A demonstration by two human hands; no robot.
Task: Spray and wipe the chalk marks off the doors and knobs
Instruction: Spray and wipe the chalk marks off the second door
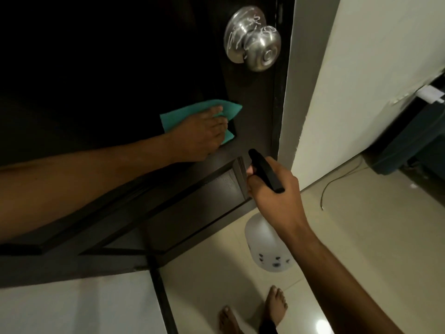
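Left hand (201, 133) is laid flat, fingers spread, on a teal cloth (183, 115), which is pressed against the dark door (120, 68) below and to the left of the knob; the cloth is probably kept under the palm so that pressure is spread while the panel is wiped. Right hand (274, 191) is closed around the black trigger head of a spray bottle (265, 247), whose pale body hangs below the fist over the tiled floor (349, 237). The nozzle is pointed up towards the door (ready, it seems, for another squirt). White chalk scribbles are seen on the metal knob (252, 38), well above both hands and untouched by the cloth. The knob is judged not yet cleaned. No marks can be made out on the dark panel near the cloth.
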